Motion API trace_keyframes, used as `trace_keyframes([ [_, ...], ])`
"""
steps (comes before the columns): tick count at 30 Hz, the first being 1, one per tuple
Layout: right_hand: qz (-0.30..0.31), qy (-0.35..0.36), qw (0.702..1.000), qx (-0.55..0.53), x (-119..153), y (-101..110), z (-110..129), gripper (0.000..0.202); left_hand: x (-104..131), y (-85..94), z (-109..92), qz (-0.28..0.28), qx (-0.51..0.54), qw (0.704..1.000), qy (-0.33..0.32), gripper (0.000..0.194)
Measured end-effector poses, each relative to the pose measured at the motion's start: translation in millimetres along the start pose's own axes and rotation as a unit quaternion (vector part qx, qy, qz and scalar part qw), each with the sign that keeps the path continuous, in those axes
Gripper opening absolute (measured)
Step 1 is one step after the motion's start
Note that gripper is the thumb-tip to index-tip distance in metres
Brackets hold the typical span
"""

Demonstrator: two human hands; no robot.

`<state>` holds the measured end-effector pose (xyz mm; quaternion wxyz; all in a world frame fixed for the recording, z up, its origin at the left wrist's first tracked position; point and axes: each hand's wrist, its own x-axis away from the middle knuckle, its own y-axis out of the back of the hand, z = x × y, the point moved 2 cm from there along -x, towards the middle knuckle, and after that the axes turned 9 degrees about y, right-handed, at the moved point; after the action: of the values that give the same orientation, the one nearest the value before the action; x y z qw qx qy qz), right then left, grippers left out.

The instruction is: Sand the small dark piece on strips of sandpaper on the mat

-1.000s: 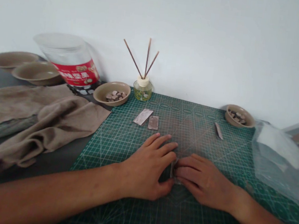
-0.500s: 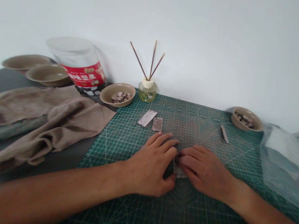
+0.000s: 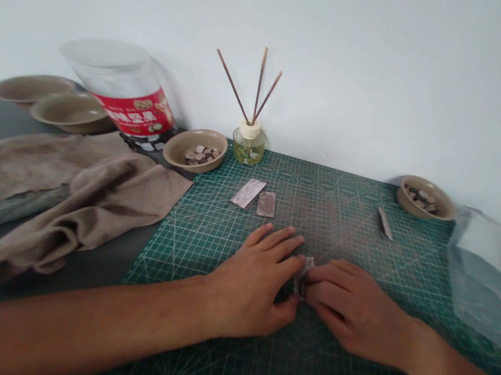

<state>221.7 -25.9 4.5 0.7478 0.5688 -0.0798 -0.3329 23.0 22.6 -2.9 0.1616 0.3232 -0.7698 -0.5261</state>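
On the green cutting mat (image 3: 209,243), a small pale greyish piece of leather-like material (image 3: 305,271) stands bent or folded between my hands. The index finger and thumb of my left hand (image 3: 252,283) press at its far and near ends, while the other fingers stretch over the mat. From the other side, my right hand (image 3: 354,309) grips the piece with curled fingers, hiding much of it. Beyond my left fingertips lie a pale flat strip (image 3: 248,193) and a smaller brownish rectangle (image 3: 266,204). Farther right rests a narrow folded piece (image 3: 384,223).
A bowl of small roundish pieces (image 3: 195,149) sits at back left, another such bowl (image 3: 426,198) at back right. Between them stands a reed diffuser (image 3: 248,142). Brown soft cloth (image 3: 110,196), a red-labelled jar (image 3: 129,103) and two bowls (image 3: 68,111) occupy the left; a plastic bag (image 3: 487,272) the right.
The piece between my hands lay flatter and now stands bent up. My right hand has shifted slightly right and nearer. The whole view has tilted a little.
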Motion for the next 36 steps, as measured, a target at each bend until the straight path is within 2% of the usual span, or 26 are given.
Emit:
trace_keyframes([
  [6, -0.043, -0.026, 0.998, 0.034, 2.6, -5.8, -4.4, 0.013, 0.0, 3.7, -1.3, -0.028, 0.003, 0.999, 0.040, 0.051],
  [13, -0.063, -0.026, 0.997, 0.024, 1.8, -5.3, -1.7, 0.013, -0.8, 2.1, 0.2, -0.008, 0.019, 0.999, 0.031, 0.046],
  [18, -0.051, -0.013, 0.998, 0.033, -1.9, -6.9, 3.5, 0.013, -0.6, 3.4, -1.7, -0.001, 0.019, 1.000, 0.025, 0.044],
  [22, -0.043, -0.032, 0.997, 0.056, -3.4, -4.5, 3.0, 0.015, -0.2, 6.1, -4.3, -0.001, 0.008, 1.000, 0.023, 0.039],
  [26, -0.016, -0.004, 0.999, 0.034, -4.0, -1.3, 5.4, 0.014, -0.5, 6.4, -4.8, 0.012, 0.006, 1.000, 0.013, 0.034],
  [31, -0.012, -0.017, 0.996, 0.085, -4.5, 2.6, 3.0, 0.014, -0.5, 4.5, -3.7, 0.012, 0.008, 1.000, 0.021, 0.039],
  [36, 0.009, -0.012, 0.999, 0.028, -1.0, 1.4, 3.6, 0.011, 0.2, 2.2, -2.5, 0.008, 0.014, 1.000, 0.014, 0.039],
])
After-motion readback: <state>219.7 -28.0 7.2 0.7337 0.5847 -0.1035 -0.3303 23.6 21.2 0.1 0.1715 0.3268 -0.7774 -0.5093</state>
